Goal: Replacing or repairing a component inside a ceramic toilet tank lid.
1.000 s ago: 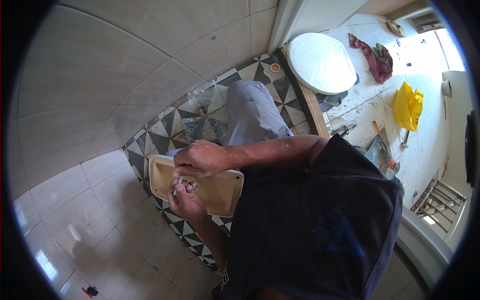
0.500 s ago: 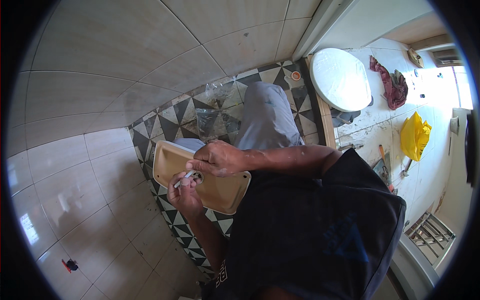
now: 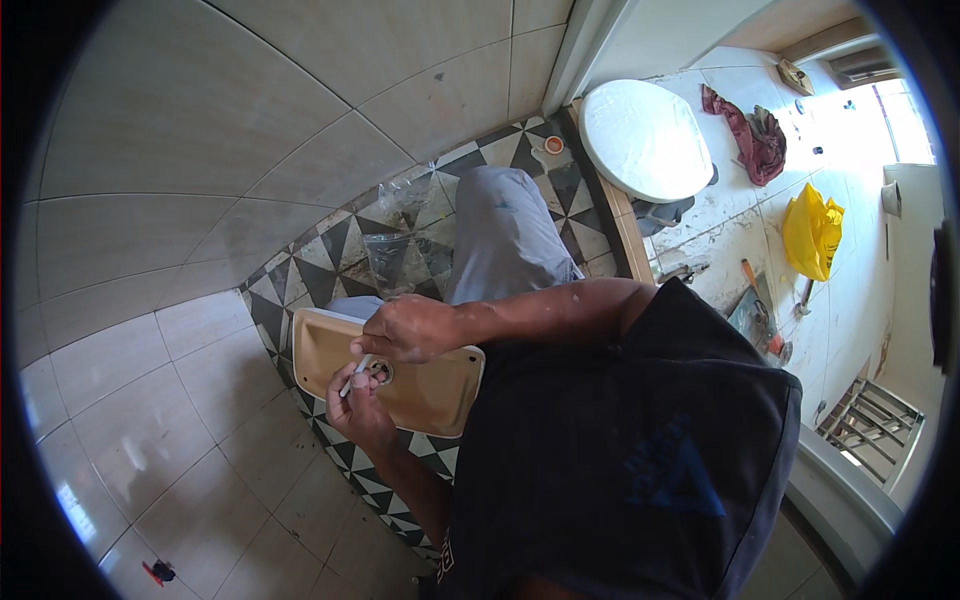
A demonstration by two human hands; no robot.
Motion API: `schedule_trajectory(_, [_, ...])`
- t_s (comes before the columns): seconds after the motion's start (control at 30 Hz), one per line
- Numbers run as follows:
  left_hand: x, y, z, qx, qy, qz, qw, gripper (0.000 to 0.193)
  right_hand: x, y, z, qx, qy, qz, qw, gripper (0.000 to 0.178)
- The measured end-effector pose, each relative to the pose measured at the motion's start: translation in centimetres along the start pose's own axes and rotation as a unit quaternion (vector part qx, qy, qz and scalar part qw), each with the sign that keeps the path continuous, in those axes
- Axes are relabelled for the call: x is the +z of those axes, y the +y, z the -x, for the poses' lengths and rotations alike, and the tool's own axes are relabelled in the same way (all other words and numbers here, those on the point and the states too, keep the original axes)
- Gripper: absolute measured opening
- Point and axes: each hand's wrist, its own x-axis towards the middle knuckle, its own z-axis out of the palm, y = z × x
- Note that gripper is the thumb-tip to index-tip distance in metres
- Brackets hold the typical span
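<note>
In the head view, a tan tray-like piece (image 3: 430, 390) with a white rim lies under both hands, and a slim white stick (image 3: 356, 376) is over its left part, beside the round fitting (image 3: 382, 372) at its middle. Over that same part, the left hand (image 3: 362, 415) pinches the stick; the right hand (image 3: 410, 328) is curled at the stick's upper end, its grip impossible to tell. The step looks like close two-handed fitting work; the next move seems to call for a firm left pinch and precise right fingers.
</note>
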Motion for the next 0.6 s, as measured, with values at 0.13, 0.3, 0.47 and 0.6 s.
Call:
schedule_trajectory(0.13, [-0.4,0.2,-0.4,-0.008,-0.01,0.008,1.0,0.022,-0.3,0.0,0.5,-0.077,0.028,-0.102,0.991,0.029])
schedule_trajectory(0.3, [-0.3,-0.2,-0.3,-0.022,-0.017,0.065,0.997,0.021,0.2,0.4,0.2,-0.146,0.107,-0.126,0.975,0.03])
schedule_trajectory(0.47, [0.2,-0.4,-0.1,0.008,-0.03,-0.04,0.999,0.021,-1.0,0.0,-0.2,-0.009,-0.045,0.036,0.998,0.031])
schedule_trajectory(0.6, [0.6,-0.1,-0.5,0.012,-0.01,-0.051,0.999,0.02,-0.7,0.7,0.5,-0.024,-0.008,-0.011,1.0,0.032])
